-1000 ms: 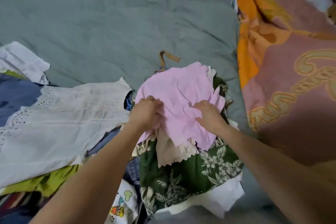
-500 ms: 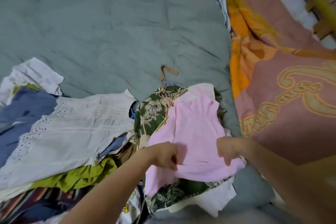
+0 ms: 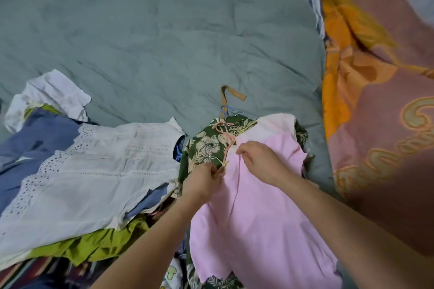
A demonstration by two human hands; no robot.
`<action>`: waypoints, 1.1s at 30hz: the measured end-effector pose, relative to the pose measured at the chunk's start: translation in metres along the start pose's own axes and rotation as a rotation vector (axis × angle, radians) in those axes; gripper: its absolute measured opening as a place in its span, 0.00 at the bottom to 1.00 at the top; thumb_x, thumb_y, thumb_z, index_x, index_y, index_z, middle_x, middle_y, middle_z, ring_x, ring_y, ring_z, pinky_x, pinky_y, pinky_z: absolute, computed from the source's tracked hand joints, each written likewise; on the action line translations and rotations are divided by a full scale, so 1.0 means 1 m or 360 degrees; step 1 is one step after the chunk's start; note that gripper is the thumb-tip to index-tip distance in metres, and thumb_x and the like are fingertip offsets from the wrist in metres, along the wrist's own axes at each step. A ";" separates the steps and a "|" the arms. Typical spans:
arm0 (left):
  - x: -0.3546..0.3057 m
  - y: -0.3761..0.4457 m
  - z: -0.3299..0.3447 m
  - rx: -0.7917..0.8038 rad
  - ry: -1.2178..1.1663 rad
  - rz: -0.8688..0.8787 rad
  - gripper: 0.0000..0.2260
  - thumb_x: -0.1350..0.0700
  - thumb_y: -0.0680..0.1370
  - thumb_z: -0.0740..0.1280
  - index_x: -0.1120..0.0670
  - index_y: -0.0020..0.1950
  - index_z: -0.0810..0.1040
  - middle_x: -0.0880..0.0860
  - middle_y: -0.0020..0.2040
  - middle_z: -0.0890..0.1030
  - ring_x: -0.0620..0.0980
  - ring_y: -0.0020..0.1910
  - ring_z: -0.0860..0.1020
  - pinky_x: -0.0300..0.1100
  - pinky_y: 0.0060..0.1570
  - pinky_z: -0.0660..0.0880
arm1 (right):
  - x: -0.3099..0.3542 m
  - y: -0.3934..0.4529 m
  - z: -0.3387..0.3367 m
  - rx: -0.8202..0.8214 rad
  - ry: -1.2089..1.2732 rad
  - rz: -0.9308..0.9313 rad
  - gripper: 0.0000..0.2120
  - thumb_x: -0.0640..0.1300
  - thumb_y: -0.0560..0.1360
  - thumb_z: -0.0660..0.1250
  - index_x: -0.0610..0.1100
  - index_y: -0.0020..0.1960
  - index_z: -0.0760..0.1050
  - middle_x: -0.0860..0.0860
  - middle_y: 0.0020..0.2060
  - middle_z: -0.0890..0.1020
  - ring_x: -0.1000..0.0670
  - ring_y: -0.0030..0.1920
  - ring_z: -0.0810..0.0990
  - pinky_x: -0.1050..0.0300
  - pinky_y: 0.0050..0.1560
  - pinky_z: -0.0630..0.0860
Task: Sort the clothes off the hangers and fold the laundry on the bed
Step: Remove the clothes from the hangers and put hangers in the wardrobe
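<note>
A pale pink garment (image 3: 256,218) lies spread over a green floral shirt (image 3: 206,145) on the clothes pile. A pink hanger (image 3: 226,138) sticks out at the pink garment's top left edge. My left hand (image 3: 202,183) pinches the pink garment's edge at the lower end of that hanger. My right hand (image 3: 260,162) pinches the pink cloth near its top, just right of the hanger. More hanger hooks, one blue (image 3: 226,110), poke out above the floral shirt.
A white eyelet garment (image 3: 94,171) covers the pile at left, over blue (image 3: 35,138) and lime-green clothes (image 3: 94,244). Grey-green bedding (image 3: 164,42) stretches beyond. A pink and orange patterned blanket (image 3: 380,101) runs along the right side. A tan strap (image 3: 231,95) lies past the hangers.
The pink garment was pulled toward me and spread flat, which uncovered the floral shirt and the hangers. Both hands moved from its near edge up to its top by the pink hanger.
</note>
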State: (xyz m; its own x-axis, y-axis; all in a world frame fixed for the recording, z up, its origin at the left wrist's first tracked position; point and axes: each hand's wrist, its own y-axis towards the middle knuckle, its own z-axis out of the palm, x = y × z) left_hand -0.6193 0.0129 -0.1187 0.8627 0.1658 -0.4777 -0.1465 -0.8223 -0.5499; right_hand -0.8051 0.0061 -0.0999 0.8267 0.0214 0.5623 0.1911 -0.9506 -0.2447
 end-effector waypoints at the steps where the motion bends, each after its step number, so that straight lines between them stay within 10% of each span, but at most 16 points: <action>1: 0.004 0.002 0.004 -0.0042 -0.0055 -0.0019 0.14 0.44 0.77 0.65 0.49 0.36 0.68 0.48 0.33 0.74 0.53 0.34 0.73 0.41 0.32 0.65 | 0.003 0.001 0.009 0.0030 0.0073 -0.0062 0.12 0.35 0.77 0.60 0.40 0.56 0.78 0.45 0.52 0.81 0.45 0.54 0.77 0.55 0.55 0.70; 8: 0.021 0.005 -0.006 0.0025 -0.0211 0.0071 0.04 0.56 0.75 0.68 0.50 0.40 0.79 0.50 0.39 0.81 0.50 0.39 0.78 0.41 0.39 0.74 | -0.014 -0.009 0.026 0.0164 -0.0244 -0.0357 0.11 0.44 0.80 0.59 0.43 0.56 0.78 0.50 0.53 0.80 0.49 0.58 0.75 0.53 0.61 0.70; 16: 0.000 -0.013 -0.031 0.0137 -0.0952 0.0066 0.09 0.61 0.78 0.66 0.53 0.39 0.79 0.46 0.35 0.79 0.37 0.31 0.74 0.30 0.36 0.73 | -0.031 -0.013 -0.006 -0.0334 -0.0435 -0.0239 0.07 0.30 0.69 0.71 0.39 0.44 0.79 0.47 0.42 0.80 0.44 0.47 0.78 0.55 0.49 0.73; 21: -0.016 -0.024 -0.030 0.0171 -0.1251 0.0093 0.08 0.68 0.77 0.66 0.60 0.40 0.80 0.45 0.33 0.80 0.35 0.32 0.77 0.26 0.36 0.71 | 0.009 -0.023 -0.006 -0.0525 0.0405 0.0362 0.05 0.34 0.75 0.67 0.38 0.49 0.79 0.49 0.42 0.82 0.52 0.42 0.79 0.69 0.47 0.72; 26: -0.013 -0.032 -0.028 0.0401 -0.1392 0.0117 0.02 0.64 0.75 0.71 0.60 0.44 0.84 0.59 0.36 0.77 0.47 0.25 0.69 0.34 0.24 0.67 | 0.049 -0.022 -0.009 -0.0184 0.2096 0.1286 0.06 0.37 0.74 0.70 0.35 0.48 0.75 0.40 0.41 0.82 0.46 0.39 0.82 0.57 0.41 0.81; 29: -0.006 -0.030 -0.036 0.0575 -0.1356 0.0108 0.09 0.61 0.78 0.68 0.53 0.41 0.85 0.56 0.31 0.77 0.47 0.25 0.69 0.38 0.26 0.67 | 0.053 -0.016 -0.011 -0.0195 0.2400 0.1496 0.03 0.34 0.76 0.66 0.36 0.43 0.74 0.43 0.34 0.78 0.49 0.32 0.79 0.57 0.32 0.80; 33: 0.013 -0.008 -0.049 0.0108 -0.1011 -0.0039 0.08 0.58 0.80 0.65 0.57 0.45 0.83 0.56 0.42 0.83 0.52 0.41 0.79 0.43 0.44 0.77 | 0.042 -0.001 -0.019 -0.0880 0.2247 0.1285 0.14 0.34 0.81 0.58 0.42 0.37 0.66 0.49 0.25 0.68 0.54 0.20 0.67 0.66 0.19 0.67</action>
State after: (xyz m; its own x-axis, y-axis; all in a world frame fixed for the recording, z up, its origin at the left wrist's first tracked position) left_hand -0.5833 -0.0048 -0.0864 0.4141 0.4915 -0.7662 -0.1787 -0.7815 -0.5978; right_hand -0.7809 0.0022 -0.0613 -0.5143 -0.4598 0.7240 -0.4491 -0.5748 -0.6841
